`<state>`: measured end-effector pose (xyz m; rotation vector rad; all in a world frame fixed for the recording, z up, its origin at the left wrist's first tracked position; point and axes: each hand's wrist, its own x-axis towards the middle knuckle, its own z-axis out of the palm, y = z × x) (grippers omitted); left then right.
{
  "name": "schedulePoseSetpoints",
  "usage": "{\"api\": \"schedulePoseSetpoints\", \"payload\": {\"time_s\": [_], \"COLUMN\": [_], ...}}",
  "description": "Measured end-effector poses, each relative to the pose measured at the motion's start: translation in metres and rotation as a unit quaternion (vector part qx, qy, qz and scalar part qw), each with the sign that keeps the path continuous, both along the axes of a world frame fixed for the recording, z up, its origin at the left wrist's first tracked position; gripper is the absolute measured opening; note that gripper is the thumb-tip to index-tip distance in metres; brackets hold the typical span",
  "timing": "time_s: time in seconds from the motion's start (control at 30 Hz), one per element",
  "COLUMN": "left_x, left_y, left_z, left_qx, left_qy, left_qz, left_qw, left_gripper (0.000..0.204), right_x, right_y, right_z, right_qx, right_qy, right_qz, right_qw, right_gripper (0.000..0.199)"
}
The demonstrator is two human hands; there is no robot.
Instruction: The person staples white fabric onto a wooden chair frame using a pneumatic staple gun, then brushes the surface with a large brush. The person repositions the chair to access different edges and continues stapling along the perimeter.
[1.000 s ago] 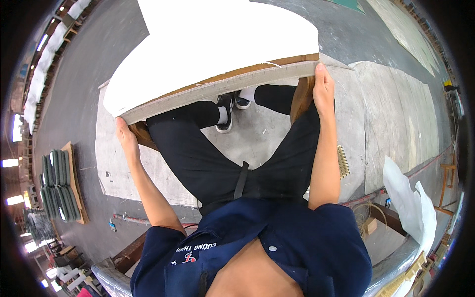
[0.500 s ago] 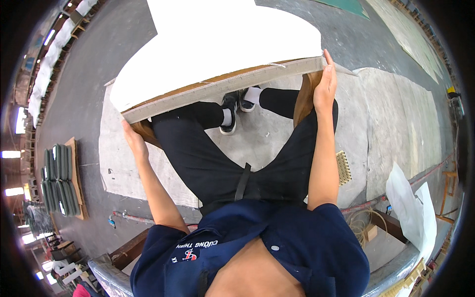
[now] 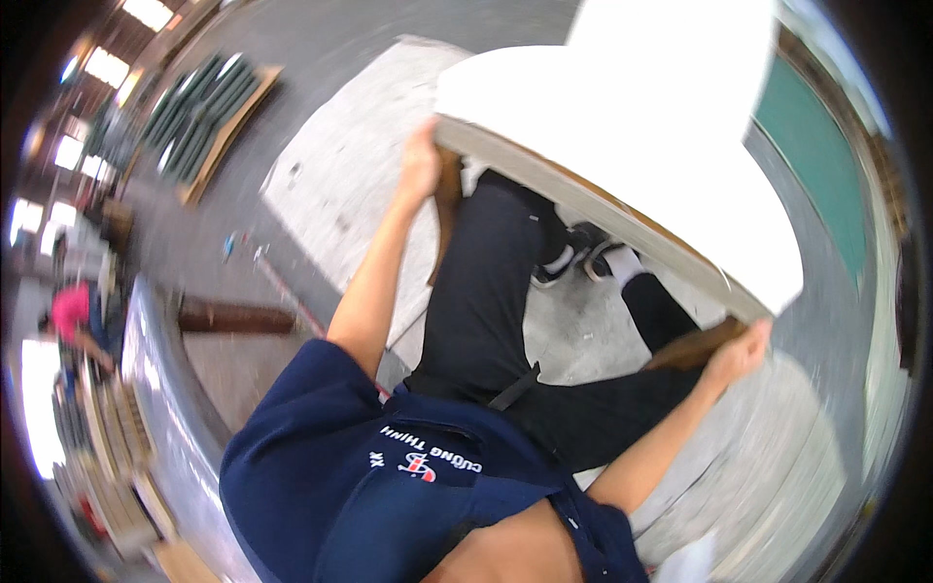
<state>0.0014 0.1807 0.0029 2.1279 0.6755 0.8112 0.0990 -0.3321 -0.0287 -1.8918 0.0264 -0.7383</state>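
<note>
A chair with a bright white seat and back [image 3: 622,126] stands before me, its surface washed out by light. Along the seat's near side runs a greyish strip [image 3: 603,228] with a brown wooden line above it. Curved brown wooden legs show below, one by my left hand [image 3: 420,163] and one by my right hand [image 3: 741,358]. My left hand closes on the seat's left front corner. At the right front corner my right hand grips with bent fingers. Both my knees reach under the seat, between the legs.
A pale sheet [image 3: 335,146] covers the floor beneath the chair. Dark green padded pieces [image 3: 199,112] lie stacked on a brown board at the upper left. Clear plastic wraps a rounded edge [image 3: 170,379] beside me. Another person in a pink top [image 3: 70,309] is at the far left.
The view has swung round. The chair now slants down to the right and lies further right in the picture. Both hands have stayed at the seat's front corners.
</note>
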Motion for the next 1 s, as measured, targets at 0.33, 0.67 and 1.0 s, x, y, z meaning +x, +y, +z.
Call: {"api": "schedulePoseSetpoints", "payload": {"time_s": [0.33, 0.67, 1.0], "left_x": [-0.018, -0.014, -0.011], "left_y": [-0.019, -0.014, -0.006], "left_z": [0.002, 0.006, 0.001], "left_qx": [-0.163, -0.155, -0.137], "left_qy": [-0.155, -0.224, -0.247], "left_qz": [-0.117, -0.163, -0.17], "left_qw": [0.967, 0.948, 0.944], "left_gripper": [0.054, 0.047, 0.045], "right_x": [-0.007, -0.015, -0.016], "right_y": [0.001, 0.017, 0.036], "right_z": [0.015, 0.031, 0.037], "right_qx": [-0.007, 0.021, 0.04], "right_qy": [-0.019, 0.078, 0.056], "right_qz": [0.008, -0.009, -0.082], "right_qw": [1.0, 0.997, 0.994], "right_gripper": [0.05, 0.063, 0.064]}}
